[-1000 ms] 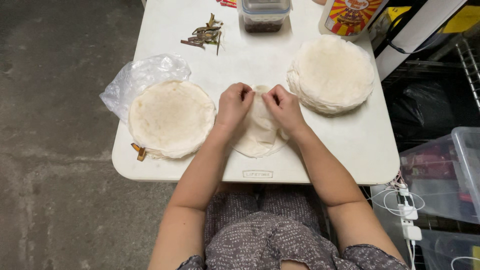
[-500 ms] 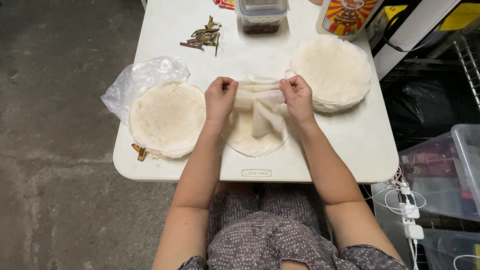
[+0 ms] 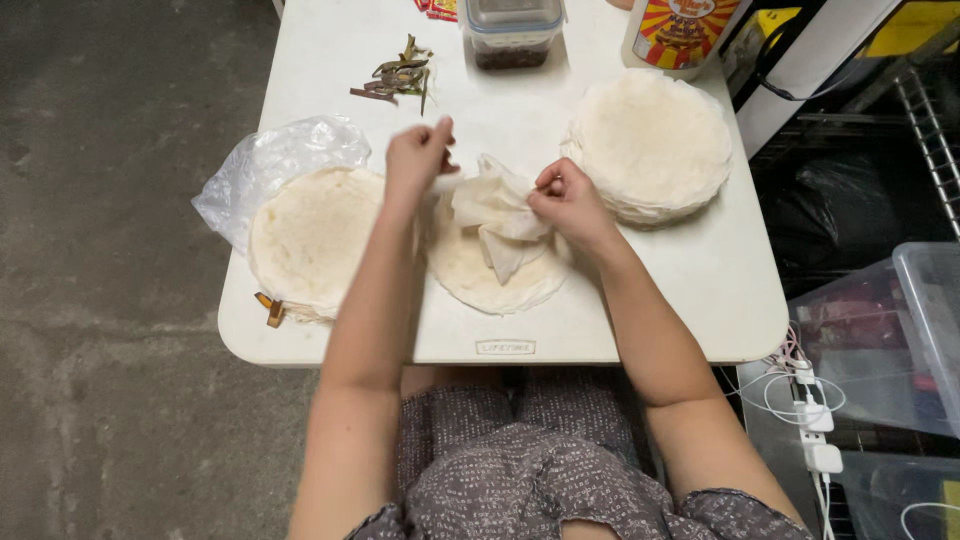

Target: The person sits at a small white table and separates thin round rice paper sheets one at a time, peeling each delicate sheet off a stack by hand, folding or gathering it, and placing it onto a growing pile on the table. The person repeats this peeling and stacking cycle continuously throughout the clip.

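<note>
My left hand [image 3: 418,160] and my right hand [image 3: 570,200] each pinch an edge of a thin white round wrapper sheet [image 3: 497,215], which hangs crumpled and lifted between them. Under it lies a small flat pile of the same wrappers [image 3: 480,275] on the white table [image 3: 700,300]. A stack of wrappers [image 3: 310,235] sits to the left on a clear plastic bag [image 3: 275,160]. A taller stack [image 3: 650,145] sits to the right of my right hand.
At the table's far edge stand a clear lidded container with dark contents [image 3: 512,30] and a colourful round tub [image 3: 685,30]. A small heap of dried green-brown strips [image 3: 395,78] lies far left. Clear storage bins [image 3: 890,340] and white cables stand on the right.
Both hands have lifted from the flat wrapper pile and peeled one sheet up; my left hand has moved up and away, stretching the sheet between the hands.
</note>
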### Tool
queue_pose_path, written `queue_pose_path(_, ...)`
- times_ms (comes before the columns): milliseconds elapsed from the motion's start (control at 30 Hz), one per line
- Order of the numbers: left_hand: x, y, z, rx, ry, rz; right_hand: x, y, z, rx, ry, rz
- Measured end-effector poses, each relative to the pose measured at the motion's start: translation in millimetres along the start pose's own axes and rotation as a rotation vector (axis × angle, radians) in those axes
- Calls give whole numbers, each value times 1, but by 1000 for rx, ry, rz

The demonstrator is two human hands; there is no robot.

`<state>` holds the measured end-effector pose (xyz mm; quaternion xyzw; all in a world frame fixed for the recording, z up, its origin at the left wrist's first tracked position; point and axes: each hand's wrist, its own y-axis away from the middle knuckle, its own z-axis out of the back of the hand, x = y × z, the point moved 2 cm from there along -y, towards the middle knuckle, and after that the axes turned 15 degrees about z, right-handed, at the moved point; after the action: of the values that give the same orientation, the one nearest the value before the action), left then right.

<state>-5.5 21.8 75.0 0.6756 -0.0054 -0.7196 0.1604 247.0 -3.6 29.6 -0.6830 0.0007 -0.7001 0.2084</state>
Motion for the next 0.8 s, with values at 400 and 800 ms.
queue_pose_path(400,-65,-84,28,179,439,-152,7,5,-8,105,114,25)
queue_pose_path(800,-3,4,-37,260,-616,-329,-1,-2,-5,2,32,137)
